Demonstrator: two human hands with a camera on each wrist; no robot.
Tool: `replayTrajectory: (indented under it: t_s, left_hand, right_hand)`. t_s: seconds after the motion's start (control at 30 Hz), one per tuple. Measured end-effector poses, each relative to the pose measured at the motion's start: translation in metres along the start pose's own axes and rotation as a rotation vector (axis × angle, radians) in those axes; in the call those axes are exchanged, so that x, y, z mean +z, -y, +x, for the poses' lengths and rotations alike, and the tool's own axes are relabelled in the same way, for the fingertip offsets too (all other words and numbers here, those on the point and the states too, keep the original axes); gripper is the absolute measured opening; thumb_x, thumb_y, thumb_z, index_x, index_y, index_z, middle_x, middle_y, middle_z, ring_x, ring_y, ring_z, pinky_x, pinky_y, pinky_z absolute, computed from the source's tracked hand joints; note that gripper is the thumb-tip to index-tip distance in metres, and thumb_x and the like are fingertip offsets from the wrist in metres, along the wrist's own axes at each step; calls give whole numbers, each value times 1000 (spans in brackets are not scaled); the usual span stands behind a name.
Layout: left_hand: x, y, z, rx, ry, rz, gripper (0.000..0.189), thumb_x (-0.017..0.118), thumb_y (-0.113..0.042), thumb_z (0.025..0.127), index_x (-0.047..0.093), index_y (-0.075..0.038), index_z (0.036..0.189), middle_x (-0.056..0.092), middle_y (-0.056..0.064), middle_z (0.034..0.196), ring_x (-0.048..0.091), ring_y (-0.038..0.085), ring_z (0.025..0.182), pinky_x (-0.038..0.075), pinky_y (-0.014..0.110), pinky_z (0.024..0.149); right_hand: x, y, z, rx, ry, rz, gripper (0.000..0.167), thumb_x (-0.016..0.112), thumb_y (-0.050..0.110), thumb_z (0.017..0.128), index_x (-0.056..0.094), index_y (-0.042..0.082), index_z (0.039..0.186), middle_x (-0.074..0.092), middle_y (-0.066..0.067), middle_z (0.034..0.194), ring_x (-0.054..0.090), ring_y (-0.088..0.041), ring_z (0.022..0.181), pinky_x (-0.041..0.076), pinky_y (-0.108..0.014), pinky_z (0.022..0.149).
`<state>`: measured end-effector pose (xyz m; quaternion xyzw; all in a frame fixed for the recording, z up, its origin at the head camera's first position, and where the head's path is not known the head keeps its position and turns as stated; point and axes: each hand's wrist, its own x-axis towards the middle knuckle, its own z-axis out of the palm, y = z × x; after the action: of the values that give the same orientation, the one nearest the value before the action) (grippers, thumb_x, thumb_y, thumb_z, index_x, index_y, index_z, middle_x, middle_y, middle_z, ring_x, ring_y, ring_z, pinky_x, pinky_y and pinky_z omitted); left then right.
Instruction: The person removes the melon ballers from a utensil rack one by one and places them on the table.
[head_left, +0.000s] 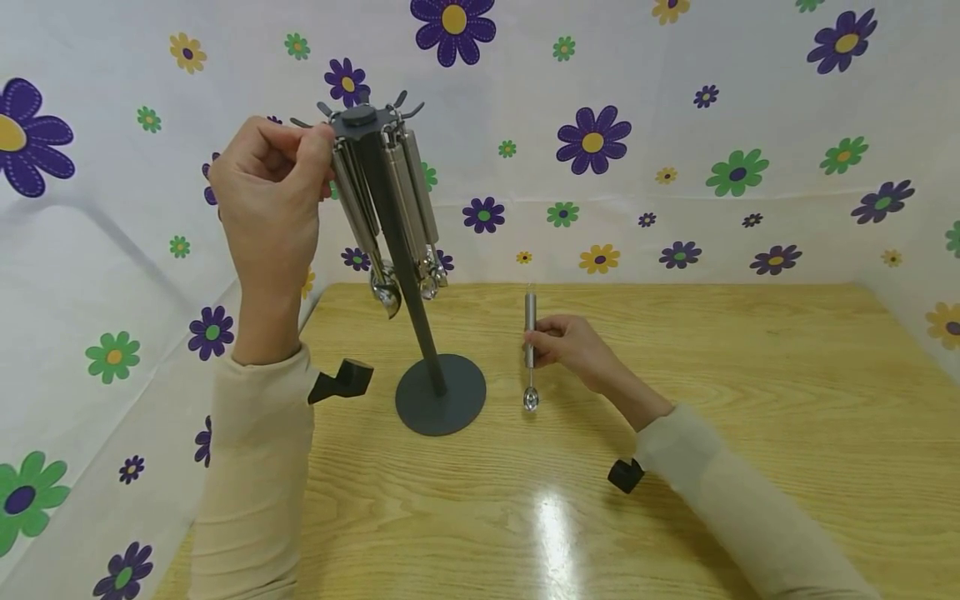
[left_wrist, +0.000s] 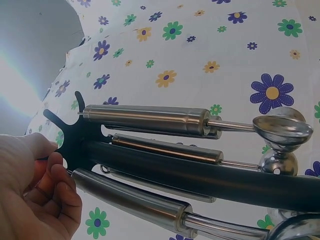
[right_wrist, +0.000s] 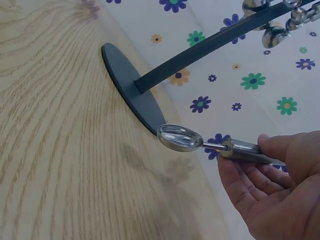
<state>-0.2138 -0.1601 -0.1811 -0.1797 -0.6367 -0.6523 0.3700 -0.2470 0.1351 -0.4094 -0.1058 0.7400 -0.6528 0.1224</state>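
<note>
A dark grey utensil stand [head_left: 417, 317] rises from a round base, its top ringed with hooks. My left hand [head_left: 273, 192] is at that top, thumb and forefinger pinching one of the hooks, as the left wrist view shows. Steel-handled utensils [left_wrist: 145, 120] hang around the pole, among them a ladle-like one [head_left: 386, 293] on the near left. To the right of the base, my right hand [head_left: 576, 348] grips a small metal scoop [right_wrist: 180, 138] by its steel handle. The scoop's oval bowl points down toward me, held above the table.
The stand's round base [head_left: 461, 408] rests on a light wood table [head_left: 712, 450]. White cloth walls [head_left: 750, 108] printed with flowers close off the back and sides. Black wrist mounts [head_left: 352, 377] stick out from both sleeves.
</note>
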Motion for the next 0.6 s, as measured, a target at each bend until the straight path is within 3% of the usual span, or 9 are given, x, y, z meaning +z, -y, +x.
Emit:
replayTrajectory:
  t_s: [0.33, 0.6]
  left_hand:
    - [-1, 1, 0, 1, -6, -23, 7, 72, -5, 94, 70, -3, 87, 65, 6, 75, 56, 17, 64, 48, 27, 66]
    - [-3, 6, 1, 149, 34, 54, 9, 69, -8, 97, 71, -9, 88, 66, 3, 75, 57, 15, 62, 51, 24, 63]
  right_hand:
    - [3, -9, 3, 15, 7, 0, 33, 61, 10, 105, 60, -18, 124, 69, -25, 106, 70, -19, 84, 60, -40, 85]
    - [5, -17, 5, 25, -7, -18, 30, 63, 10, 104, 63, -14, 121, 70, -26, 108, 70, -18, 86, 60, -39, 85]
